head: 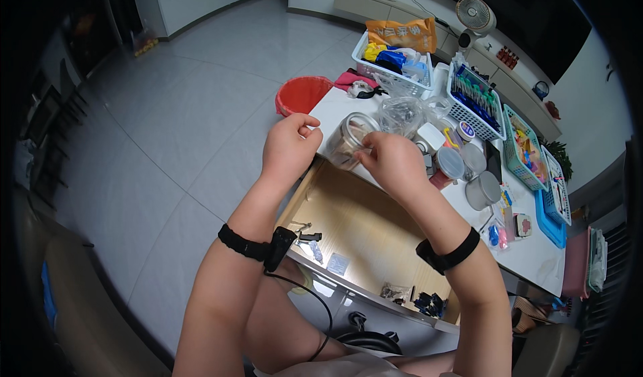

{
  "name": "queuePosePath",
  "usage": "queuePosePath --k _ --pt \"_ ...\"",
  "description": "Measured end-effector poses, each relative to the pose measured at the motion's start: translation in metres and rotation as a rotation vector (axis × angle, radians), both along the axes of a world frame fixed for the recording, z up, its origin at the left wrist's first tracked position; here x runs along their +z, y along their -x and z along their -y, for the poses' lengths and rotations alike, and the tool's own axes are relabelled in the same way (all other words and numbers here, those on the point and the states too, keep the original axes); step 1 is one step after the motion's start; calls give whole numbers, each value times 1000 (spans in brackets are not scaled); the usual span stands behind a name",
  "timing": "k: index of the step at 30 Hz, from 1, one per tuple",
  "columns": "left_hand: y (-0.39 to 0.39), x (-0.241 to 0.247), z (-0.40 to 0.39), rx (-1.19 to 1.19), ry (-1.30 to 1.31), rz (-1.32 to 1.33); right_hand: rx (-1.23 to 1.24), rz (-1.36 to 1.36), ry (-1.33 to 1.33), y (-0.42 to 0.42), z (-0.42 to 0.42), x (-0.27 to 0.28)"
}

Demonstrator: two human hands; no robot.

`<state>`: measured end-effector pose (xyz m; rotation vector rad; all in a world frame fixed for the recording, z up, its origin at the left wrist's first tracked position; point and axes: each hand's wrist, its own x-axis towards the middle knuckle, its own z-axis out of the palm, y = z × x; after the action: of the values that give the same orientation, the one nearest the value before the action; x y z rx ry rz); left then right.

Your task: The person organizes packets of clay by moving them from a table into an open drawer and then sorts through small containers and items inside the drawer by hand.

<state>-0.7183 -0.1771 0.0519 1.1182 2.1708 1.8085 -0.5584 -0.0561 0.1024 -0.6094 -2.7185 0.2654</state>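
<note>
A clear jar [342, 145] with a silvery rim stands at the near left edge of the white table, some brownish contents showing through its wall. My right hand [394, 163] has its thumb and fingers on the jar's right side, just below the rim. To the left of the jar is my left hand [293, 143], raised with bent fingers, a gap between thumb and forefinger and nothing seen in it. Below both hands an open wooden drawer [361, 221] juts toward me. In it are a small black part [310, 237], a translucent square packet [338, 264] and a bunch of dark small items [429, 304].
Lidded jars [449, 163], a frosted tub [483, 191] and crumpled clear plastic bags [402, 115] crowd the table [540, 264] to the right. Plastic baskets [474, 118] line its far side. A red-lined bin [301, 96] stands beyond the left corner. A cable [329, 316] hangs from my left wristband.
</note>
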Motion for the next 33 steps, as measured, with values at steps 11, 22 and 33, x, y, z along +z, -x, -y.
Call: queuePosePath --k 11,22,33 --pt "-26 8 2 -63 383 -196 -132 187 -181 10 -29 -12" --pt "-9 -1 15 9 707 -323 242 407 -28 41 45 -100" --pt "-7 6 23 -20 700 -274 259 445 -10 63 23 -171"
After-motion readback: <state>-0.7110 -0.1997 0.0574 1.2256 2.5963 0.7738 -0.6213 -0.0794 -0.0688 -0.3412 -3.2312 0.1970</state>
